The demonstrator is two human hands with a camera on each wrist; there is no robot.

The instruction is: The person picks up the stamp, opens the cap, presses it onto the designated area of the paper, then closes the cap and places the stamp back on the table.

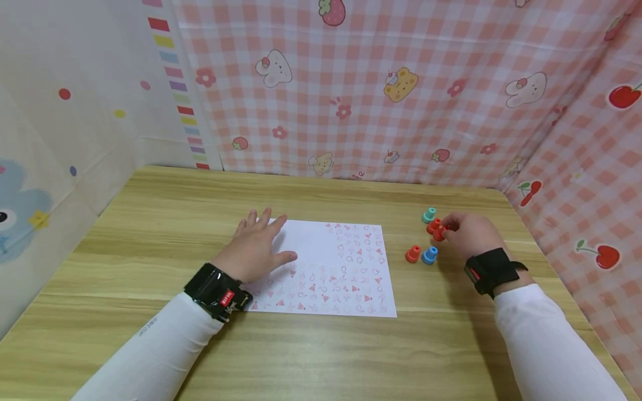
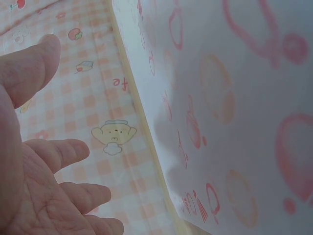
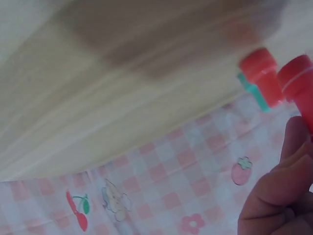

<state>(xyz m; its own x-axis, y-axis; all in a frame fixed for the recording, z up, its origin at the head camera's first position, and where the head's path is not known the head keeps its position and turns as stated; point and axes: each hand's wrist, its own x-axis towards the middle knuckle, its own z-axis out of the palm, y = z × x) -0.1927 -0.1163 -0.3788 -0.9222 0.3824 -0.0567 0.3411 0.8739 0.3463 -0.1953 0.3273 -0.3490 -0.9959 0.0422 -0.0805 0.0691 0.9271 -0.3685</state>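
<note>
My right hand (image 1: 471,233) pinches a red stamp (image 3: 298,83), left hand (image 1: 253,249) spread; paper (image 1: 312,240) looks printed except toward eleven o'clock.

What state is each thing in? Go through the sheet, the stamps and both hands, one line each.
Paper sheet: flat, partly covered in prints, blank patch toward its upper left
Left hand: fingers spread, over the sheet's left part
Right hand: pinching a red stamp
Pinched red stamp: held
Rear red stamp: upright
Front red stamp: upright
Green stamp: upright
Blue stamp: upright
</note>
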